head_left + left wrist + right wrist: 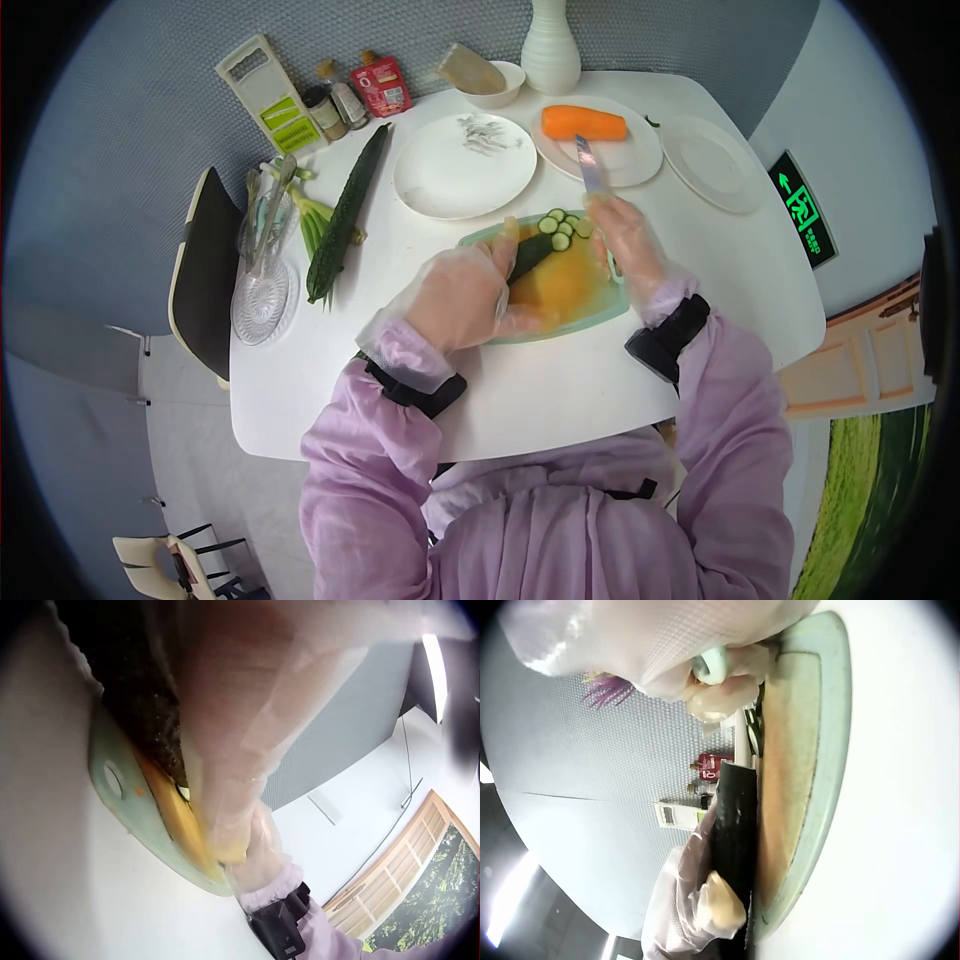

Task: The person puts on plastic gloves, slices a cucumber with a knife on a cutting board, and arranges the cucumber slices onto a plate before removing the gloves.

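Note:
On the light green cutting board [585, 318], stained orange in its middle, lies a dark green cucumber [735, 817] with one cut end. My gloved left hand [455, 295] grips it from the left, thumb and fingers on either side. Several round cucumber slices [562, 228] lie by the board's far edge. My gloved right hand [628, 240] holds a knife [589, 165] at the board's right side, its blade pointing away over a plate's near rim. In the right wrist view the end of the pale green handle [711, 666] shows between the fingers.
A peeled carrot [585, 123] rests on a white plate [640, 165] at the back. Other plates [430, 185] flank it. To the left lie a whole cucumber [350, 210], green stalks [312, 222] and a glass dish [262, 305]. A grater [268, 95], seasoning bottles [345, 103] and a vase [550, 50] line the back.

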### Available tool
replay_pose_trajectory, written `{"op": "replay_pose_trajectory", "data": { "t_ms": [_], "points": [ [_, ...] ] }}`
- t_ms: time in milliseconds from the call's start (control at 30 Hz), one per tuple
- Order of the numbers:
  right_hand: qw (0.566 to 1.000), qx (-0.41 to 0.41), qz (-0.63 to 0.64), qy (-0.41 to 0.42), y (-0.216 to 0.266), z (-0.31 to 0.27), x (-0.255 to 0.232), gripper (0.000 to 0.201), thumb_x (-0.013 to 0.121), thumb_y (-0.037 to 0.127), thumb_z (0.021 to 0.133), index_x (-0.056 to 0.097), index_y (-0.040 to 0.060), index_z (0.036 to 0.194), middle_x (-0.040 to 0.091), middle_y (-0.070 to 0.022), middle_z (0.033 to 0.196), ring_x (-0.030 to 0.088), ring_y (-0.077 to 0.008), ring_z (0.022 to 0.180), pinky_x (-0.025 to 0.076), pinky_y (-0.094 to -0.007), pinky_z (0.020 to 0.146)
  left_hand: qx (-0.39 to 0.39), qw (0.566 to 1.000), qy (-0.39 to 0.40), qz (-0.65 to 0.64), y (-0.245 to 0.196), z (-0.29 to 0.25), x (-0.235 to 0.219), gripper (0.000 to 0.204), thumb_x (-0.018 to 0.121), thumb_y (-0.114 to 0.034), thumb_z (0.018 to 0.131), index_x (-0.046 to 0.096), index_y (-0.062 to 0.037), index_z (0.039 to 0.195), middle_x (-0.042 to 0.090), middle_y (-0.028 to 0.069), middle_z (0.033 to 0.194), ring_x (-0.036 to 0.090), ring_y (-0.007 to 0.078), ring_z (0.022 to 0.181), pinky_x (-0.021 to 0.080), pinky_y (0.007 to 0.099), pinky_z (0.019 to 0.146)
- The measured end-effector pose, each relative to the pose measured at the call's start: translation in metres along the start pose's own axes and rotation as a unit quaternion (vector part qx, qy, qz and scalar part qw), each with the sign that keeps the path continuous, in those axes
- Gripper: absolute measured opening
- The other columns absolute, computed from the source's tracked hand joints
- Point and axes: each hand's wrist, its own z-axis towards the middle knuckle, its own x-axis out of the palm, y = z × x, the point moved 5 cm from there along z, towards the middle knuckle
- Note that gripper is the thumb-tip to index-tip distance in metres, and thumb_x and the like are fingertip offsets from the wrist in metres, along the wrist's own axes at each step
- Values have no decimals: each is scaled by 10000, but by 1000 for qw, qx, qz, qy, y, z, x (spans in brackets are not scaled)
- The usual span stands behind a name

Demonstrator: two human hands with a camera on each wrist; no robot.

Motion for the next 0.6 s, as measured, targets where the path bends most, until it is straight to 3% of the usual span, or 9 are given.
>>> {"op": "replay_pose_trajectory", "data": {
  "t_ms": [67, 133, 233, 300, 333, 400, 433, 500, 600],
  "points": [
    [1000, 0, 5, 10, 6, -5, -1, 295, 477, 348, 927, 542, 62, 898, 437, -9, 568, 423, -94, 455, 337, -251, 434, 13, 1000, -25, -14, 3, 1, 2, 817, 657, -448, 758, 355, 76, 1307, 584, 205, 813, 584, 353, 704, 469, 420, 634],
    [1000, 3, 8, 23, 4, -8, -4, 287, 472, 338, 930, 551, 66, 882, 439, -2, 570, 422, -92, 464, 335, -248, 441, -55, 998, -11, 5, 8, 3, 11, 611, 593, -328, 829, 407, 46, 1275, 591, 179, 803, 581, 344, 698, 462, 430, 626],
    [993, -2, -63, 97, 0, -8, 4, 287, 467, 292, 933, 549, 39, 825, 441, 7, 570, 431, -94, 494, 332, -268, 457, -80, 997, 3, -1, 12, 4, 13, 524, 573, -272, 841, 442, 22, 1255, 589, 164, 792, 583, 330, 698, 461, 429, 624],
    [975, -109, -156, 117, 9, -14, 12, 277, 484, 245, 918, 513, 14, 765, 440, -50, 555, 432, -140, 497, 338, -307, 480, -68, 997, -34, 10, 13, 3, 15, 521, 573, -274, 841, 446, 14, 1256, 582, 158, 778, 581, 325, 691, 462, 424, 617],
    [974, -109, -156, 119, 8, -14, 13, 277, 484, 245, 918, 513, 14, 765, 440, -50, 555, 432, -140, 497, 338, -307, 480, -52, 996, -69, 20, 11, 2, 12, 519, 574, -276, 840, 449, 6, 1258, 574, 153, 765, 579, 321, 684, 462, 420, 610],
    [946, -118, -278, 116, 4, -14, 12, 236, 503, 202, 896, 481, -5, 784, 468, -152, 593, 473, -264, 524, 366, -372, 513, -56, 995, -63, 57, 10, 2, 13, 512, 571, -278, 842, 455, 0, 1256, 567, 143, 757, 579, 311, 681, 464, 415, 603],
    [946, -119, -278, 118, 3, -16, 12, 236, 503, 202, 896, 481, -5, 784, 468, -152, 593, 473, -264, 524, 366, -372, 513, -57, 992, -57, 93, 9, 3, 12, 505, 569, -280, 844, 461, -5, 1255, 559, 133, 750, 578, 302, 678, 466, 410, 596],
    [930, -147, -325, 88, 5, -21, 11, 199, 504, 184, 885, 484, 6, 800, 504, -211, 666, 493, -376, 597, 384, -424, 552, -48, 992, -67, 99, 9, 4, 12, 511, 570, -281, 843, 456, -7, 1260, 556, 125, 750, 578, 294, 679, 469, 404, 595],
    [910, -143, -380, 82, 9, -28, 13, 185, 490, 181, 891, 485, 7, 828, 534, -216, 696, 512, -414, 662, 389, -457, 578, -35, 992, -73, 101, 10, 4, 13, 526, 572, -277, 840, 443, -7, 1273, 557, 117, 761, 582, 281, 691, 474, 395, 602]
  ]
}}
